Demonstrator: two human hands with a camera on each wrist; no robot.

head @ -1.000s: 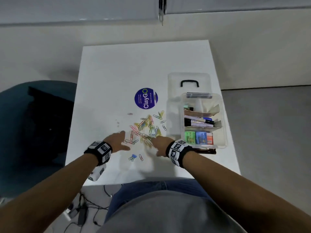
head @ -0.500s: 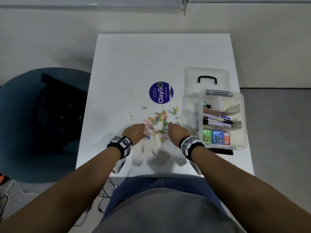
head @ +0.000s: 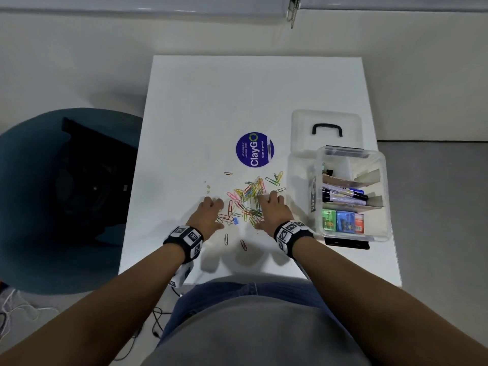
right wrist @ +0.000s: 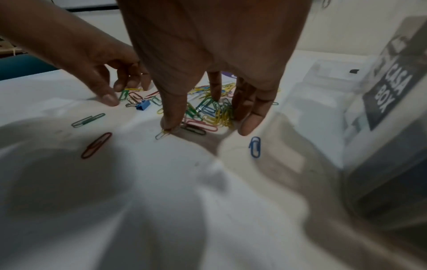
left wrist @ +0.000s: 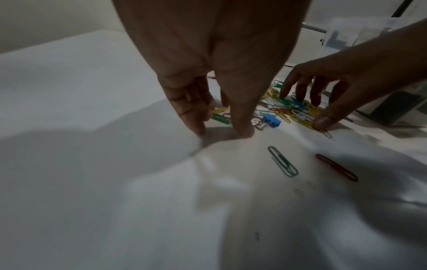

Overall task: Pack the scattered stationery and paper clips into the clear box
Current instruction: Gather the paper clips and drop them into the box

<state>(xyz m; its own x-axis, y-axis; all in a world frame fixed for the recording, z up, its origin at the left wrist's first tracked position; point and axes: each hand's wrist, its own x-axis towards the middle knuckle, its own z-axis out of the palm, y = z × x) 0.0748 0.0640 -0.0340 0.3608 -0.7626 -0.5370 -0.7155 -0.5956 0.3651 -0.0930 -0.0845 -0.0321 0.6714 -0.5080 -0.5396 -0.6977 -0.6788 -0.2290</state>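
Left hand (head: 208,216) and right hand (head: 272,211), fingers spread, corral paper clips (head: 248,196) (nothing gripped); next: scoop into clear box (head: 380,196).

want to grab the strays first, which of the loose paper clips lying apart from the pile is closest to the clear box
The blue paper clip, lying alone beside the clear box near the right hand's little finger; the green and red strays lie further left.

The paper clips (head: 249,199) lie heaped on the table (head: 211,101), between the left hand (head: 208,216) and right hand (head: 272,211). The clear box (head: 352,196) stands right of them, its lid (head: 326,130) behind it; 2 clips (head: 235,241) lie nearer the person.
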